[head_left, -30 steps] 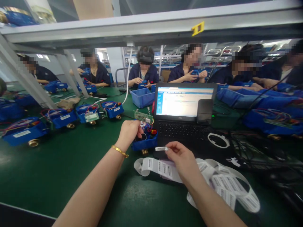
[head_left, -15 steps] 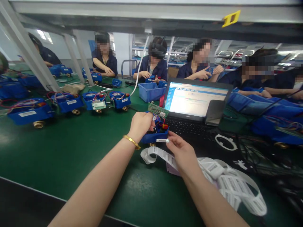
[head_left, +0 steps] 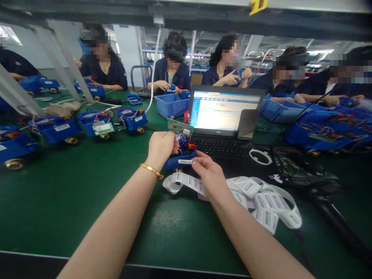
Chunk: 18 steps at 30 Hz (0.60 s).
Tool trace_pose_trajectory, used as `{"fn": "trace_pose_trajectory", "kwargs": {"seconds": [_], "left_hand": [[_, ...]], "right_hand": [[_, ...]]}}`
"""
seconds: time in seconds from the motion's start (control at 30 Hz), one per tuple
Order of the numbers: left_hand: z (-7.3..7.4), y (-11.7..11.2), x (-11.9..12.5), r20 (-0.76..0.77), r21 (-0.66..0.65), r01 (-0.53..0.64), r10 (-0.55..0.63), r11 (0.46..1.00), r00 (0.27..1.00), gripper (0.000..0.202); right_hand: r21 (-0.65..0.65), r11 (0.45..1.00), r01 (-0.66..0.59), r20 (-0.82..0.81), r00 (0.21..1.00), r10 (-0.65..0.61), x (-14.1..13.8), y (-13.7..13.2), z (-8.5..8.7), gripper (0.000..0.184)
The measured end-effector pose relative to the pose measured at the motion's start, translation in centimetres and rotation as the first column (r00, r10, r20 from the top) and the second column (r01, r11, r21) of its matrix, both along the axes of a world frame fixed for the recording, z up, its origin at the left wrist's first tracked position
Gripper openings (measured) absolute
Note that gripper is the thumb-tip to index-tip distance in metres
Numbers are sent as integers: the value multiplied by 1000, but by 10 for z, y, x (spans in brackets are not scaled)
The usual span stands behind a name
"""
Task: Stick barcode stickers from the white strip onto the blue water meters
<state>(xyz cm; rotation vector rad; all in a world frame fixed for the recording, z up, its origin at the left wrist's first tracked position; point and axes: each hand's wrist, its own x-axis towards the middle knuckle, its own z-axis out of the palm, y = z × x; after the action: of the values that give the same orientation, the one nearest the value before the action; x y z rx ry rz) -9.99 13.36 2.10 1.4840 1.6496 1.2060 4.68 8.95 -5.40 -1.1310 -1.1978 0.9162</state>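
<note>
In front of the laptop stands a blue plastic meter housing (head_left: 171, 163) with a brass fitting under it. Coloured wires (head_left: 182, 138) and an upright green circuit board (head_left: 180, 126) rise from its open top. My left hand (head_left: 161, 150) is closed at the housing's left rim, close to the wires; its fingertips are partly hidden. A small white barcode label (head_left: 185, 161) lies along the housing's front face. My right hand (head_left: 211, 172) pinches that label's right end, thumb in front and fingers along the housing's right side. Below trails a strip of barcode labels (head_left: 188, 183).
Several similar blue housings (head_left: 59, 128) line the green table on the left. A laptop (head_left: 226, 112) with a phone (head_left: 247, 123) against its screen stands behind. A white ring (head_left: 260, 156), a black handheld device (head_left: 334, 217) and cables lie right. Co-workers sit opposite behind blue bins (head_left: 171, 105).
The view has swung right, so most things appear further left. Both hands stay at the housing, and the label now shows flatter along its front face. A co-worker at the far left has moved an arm.
</note>
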Motion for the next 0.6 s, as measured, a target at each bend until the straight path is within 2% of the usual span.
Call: {"fn": "trace_pose_trajectory", "kwargs": {"seconds": [0.1,0.27,0.4,0.6], "left_hand": [[-2,2,0,3,13,-3,3,1000,1000,32],[-1,2,0,-2,22,-2,2,1000,1000,31],[2,0,1,-14,29,0,1,1000,1000,31],[2,2,1,-27,51,4,-3,999,1000,29]], "right_hand": [[-15,999,42,-23,999,-42,-7,-4,8,17],[-56,990,132,26,991,-131,-17,-7,17,5],[-28,984,174,44,984,-173,-21,-3,12,1],[71,973,219,38,974,-222,-25,2,1,4]]}}
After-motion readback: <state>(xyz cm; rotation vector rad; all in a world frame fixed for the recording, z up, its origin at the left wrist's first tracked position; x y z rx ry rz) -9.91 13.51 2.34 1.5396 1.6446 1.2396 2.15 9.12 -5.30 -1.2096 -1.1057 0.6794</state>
